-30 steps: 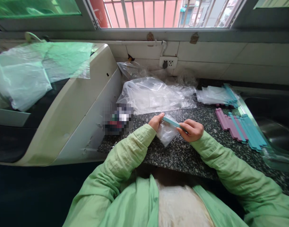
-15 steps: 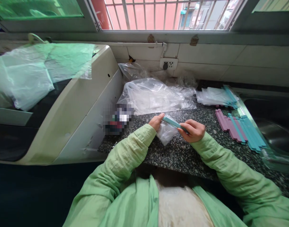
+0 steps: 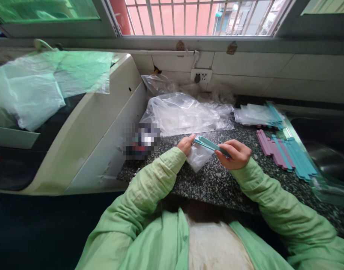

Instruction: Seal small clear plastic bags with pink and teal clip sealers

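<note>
A small clear plastic bag (image 3: 198, 157) hangs over the speckled granite counter (image 3: 217, 183). Across its top edge lies a teal clip strip (image 3: 208, 143). My left hand (image 3: 185, 144) pinches the bag's top corner and the strip's left end. My right hand (image 3: 235, 154) grips the strip's right end between thumb and fingers. Both sleeves are light green.
Loose teal and mauve strips (image 3: 286, 153) lie in a pile to the right, beside a metal sink (image 3: 326, 150). More bags with strips (image 3: 257, 114) and a heap of clear plastic (image 3: 185, 112) lie behind. A white appliance (image 3: 84, 123) stands left, and a wall socket (image 3: 201, 76) is behind.
My right hand has slid a little to the right along the teal strip, showing more of it. The left hand and bag stay put.
</note>
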`<state>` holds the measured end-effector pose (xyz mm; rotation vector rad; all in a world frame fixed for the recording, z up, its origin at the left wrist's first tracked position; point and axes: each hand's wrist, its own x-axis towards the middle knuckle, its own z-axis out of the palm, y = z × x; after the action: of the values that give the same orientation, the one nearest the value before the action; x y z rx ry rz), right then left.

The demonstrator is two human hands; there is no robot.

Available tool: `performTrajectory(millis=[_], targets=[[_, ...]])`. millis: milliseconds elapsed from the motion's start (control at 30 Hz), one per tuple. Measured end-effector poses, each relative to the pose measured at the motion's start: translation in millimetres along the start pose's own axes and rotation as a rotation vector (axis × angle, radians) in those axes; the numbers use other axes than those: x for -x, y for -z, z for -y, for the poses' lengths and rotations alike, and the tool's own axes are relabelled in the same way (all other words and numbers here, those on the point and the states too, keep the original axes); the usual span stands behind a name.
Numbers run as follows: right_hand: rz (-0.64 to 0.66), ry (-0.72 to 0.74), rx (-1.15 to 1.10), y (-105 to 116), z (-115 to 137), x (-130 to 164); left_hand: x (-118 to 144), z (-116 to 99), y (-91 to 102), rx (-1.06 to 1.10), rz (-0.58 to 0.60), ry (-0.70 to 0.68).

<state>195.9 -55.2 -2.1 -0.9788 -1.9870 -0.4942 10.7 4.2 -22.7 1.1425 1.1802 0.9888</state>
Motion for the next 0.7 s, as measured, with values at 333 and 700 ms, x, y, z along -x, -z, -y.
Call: performTrajectory(millis=[333,700], targets=[[-0.048,-0.015,-0.010,9.7,-2.6,-4.1,-5.8,3.4,3.1,0.001,0.051,-0.086],[-0.100,-0.052,-0.019,17.5,-12.1,-4.0,-11.7,11.7,5.1,0.097,-0.071,-0.112]])
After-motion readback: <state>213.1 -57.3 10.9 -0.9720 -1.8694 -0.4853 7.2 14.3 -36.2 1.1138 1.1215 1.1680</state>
